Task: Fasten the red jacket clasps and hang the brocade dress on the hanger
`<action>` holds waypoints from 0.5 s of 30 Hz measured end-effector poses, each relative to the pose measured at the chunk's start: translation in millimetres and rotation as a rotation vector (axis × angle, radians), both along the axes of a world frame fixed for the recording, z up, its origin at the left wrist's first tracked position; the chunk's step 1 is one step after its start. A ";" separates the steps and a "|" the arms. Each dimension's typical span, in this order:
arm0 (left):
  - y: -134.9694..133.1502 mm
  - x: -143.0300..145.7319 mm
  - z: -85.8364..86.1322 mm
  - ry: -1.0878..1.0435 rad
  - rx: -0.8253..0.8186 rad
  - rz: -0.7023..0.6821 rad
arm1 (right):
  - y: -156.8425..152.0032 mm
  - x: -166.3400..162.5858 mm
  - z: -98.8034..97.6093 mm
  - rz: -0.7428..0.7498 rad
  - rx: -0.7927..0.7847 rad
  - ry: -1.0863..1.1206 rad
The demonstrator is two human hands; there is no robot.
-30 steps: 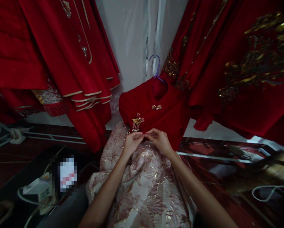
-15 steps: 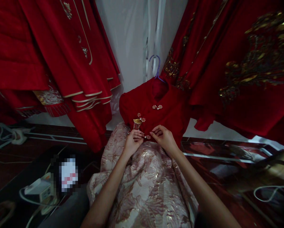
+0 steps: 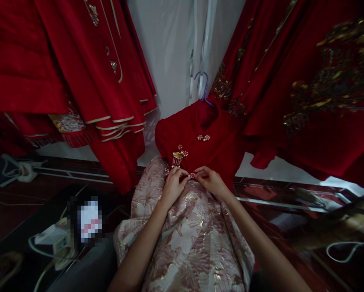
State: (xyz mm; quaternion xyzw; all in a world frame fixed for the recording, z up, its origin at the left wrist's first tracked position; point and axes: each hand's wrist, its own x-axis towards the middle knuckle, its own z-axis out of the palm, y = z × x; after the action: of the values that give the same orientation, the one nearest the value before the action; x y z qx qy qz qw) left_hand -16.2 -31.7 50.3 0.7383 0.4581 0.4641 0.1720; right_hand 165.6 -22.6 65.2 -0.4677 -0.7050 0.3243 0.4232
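A small red jacket point(image 3: 200, 140) on a blue hanger point(image 3: 202, 86) lies over a pale pink and gold brocade skirt point(image 3: 182, 239). It bears a pearl fastening point(image 3: 203, 138) near the collar and a gold fan-shaped ornament point(image 3: 177, 156) with hanging beads. My left hand point(image 3: 173, 185) and my right hand point(image 3: 210, 180) meet at the jacket's lower edge. Both pinch a small pearl fastening point(image 3: 191, 175) between their fingertips.
Red embroidered garments hang at the left point(image 3: 78, 81) and right point(image 3: 306, 89), with a white wall point(image 3: 172, 52) between them. A white power strip with cables point(image 3: 52, 239) lies on the dark floor at the lower left. More cables point(image 3: 346, 249) lie at the lower right.
My hands stayed pinched together at the jacket's lower edge. The fingertips shifted slightly around the pearl fastening, and the view moved a little.
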 end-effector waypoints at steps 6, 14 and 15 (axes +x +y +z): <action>0.4 2.2 -3.1 -0.167 -0.058 -0.048 | 2.9 -1.9 -10.0 0.043 -0.056 0.054; 9.5 6.1 -1.3 -0.376 -0.207 -0.069 | 2.2 -1.1 -6.4 0.028 -0.102 0.084; 15.8 6.2 1.6 -0.451 -0.241 -0.050 | 0.8 3.2 0.0 0.072 -0.139 0.097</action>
State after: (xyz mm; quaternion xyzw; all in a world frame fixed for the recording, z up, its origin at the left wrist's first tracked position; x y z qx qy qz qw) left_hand -10.0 -15.9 52.0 0.6013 0.4418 0.5547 0.3681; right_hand 168.8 -21.9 65.1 -0.4541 -0.6759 0.4095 0.4115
